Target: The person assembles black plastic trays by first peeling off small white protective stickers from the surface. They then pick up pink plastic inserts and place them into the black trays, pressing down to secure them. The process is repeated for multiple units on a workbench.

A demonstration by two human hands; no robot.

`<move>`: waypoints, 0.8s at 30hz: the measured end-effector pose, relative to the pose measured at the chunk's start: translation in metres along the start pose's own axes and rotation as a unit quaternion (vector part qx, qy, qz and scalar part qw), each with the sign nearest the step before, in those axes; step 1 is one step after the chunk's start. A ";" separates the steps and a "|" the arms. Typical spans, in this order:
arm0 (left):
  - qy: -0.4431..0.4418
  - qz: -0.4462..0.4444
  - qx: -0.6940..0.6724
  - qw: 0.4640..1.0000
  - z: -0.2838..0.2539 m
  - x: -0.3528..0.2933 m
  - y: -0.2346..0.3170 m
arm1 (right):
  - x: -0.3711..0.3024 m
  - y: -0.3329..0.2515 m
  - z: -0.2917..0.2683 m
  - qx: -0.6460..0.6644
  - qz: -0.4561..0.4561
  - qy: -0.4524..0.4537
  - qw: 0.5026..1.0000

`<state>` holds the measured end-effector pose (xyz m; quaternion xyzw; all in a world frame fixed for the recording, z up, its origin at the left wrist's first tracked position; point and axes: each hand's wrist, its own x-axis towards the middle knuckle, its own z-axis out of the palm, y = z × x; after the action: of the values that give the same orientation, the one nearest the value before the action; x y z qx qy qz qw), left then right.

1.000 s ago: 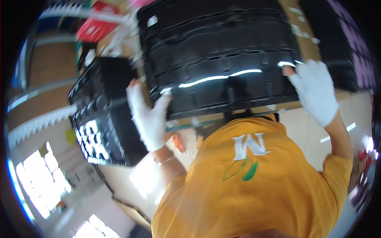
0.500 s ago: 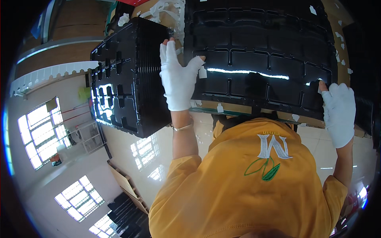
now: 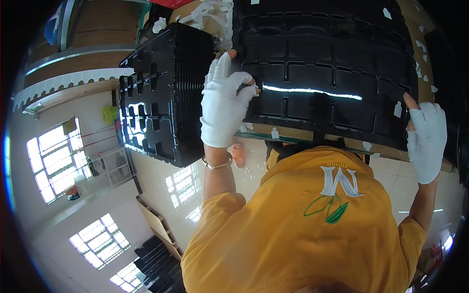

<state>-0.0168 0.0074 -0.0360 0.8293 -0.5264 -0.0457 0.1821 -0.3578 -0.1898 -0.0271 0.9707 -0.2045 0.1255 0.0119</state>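
A large black plastic tray (image 3: 310, 73) with moulded ridges lies before me. My left hand (image 3: 222, 105), in a white glove with bare fingertips, is at its near left edge. The thumb and a finger pinch together where a small white label (image 3: 255, 92) sits, mostly covered by the fingertips. At the tray's right side is my right hand (image 3: 426, 141), gloved alike. Its bare thumb rests by the tray's right edge, apart from another bare fingertip, with nothing seen between them. A second white label (image 3: 397, 109) shows on the tray beside that thumb.
A tall stack of black trays (image 3: 151, 97) stands close to my left hand. White paper scraps (image 3: 275, 133) lie on the cardboard-topped surface around the tray. An orange slipper (image 3: 238, 155) is on the tiled floor. Metal shelving (image 3: 83, 53) stands at the far left.
My left thumb and finger, spread before, have closed at the left label. My right thumb has come off the right label, which now shows whole. The view has shifted slightly.
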 end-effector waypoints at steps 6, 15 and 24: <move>-0.010 0.008 -0.024 1.000 -0.001 -0.001 -0.001 | 0.002 0.005 -0.005 0.025 0.001 0.028 0.999; 0.020 0.077 0.088 0.993 -0.001 -0.011 0.004 | 0.010 0.015 -0.001 0.052 -0.013 0.076 0.996; 0.012 0.069 0.034 0.997 -0.001 0.003 0.001 | 0.016 0.014 0.001 0.064 -0.014 0.079 0.995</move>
<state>-0.0157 0.0044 -0.0348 0.7974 -0.5812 -0.0052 0.1623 -0.3492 -0.2093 -0.0249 0.9594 -0.1807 0.2142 -0.0322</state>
